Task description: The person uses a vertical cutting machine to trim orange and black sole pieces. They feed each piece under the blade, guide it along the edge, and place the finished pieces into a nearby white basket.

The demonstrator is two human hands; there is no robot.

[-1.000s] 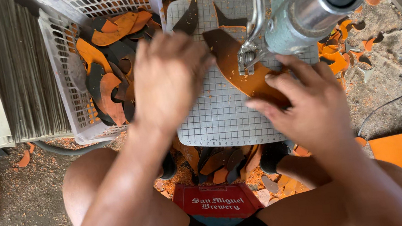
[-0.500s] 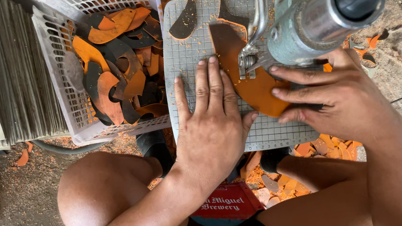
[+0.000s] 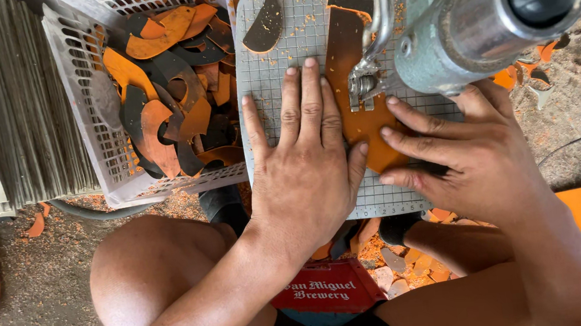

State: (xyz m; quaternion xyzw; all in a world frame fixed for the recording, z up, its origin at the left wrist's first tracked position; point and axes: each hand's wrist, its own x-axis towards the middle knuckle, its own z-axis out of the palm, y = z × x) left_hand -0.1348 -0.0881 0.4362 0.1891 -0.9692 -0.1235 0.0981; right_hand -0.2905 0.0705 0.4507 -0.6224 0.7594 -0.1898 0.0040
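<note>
Your left hand (image 3: 305, 161) is lying flat, fingers spread, pressing on the gridded cutting mat (image 3: 272, 57), its thumb touching the orange sole-shaped piece (image 3: 357, 116). Just beside it, your right hand (image 3: 462, 152) is pressing that piece down with extended fingers, not gripping. Beyond your fingertips the machine's metal foot (image 3: 362, 87) is sitting on the piece. Farther left, a white basket (image 3: 98, 144) is holding orange and dark offcuts (image 3: 170, 111).
</note>
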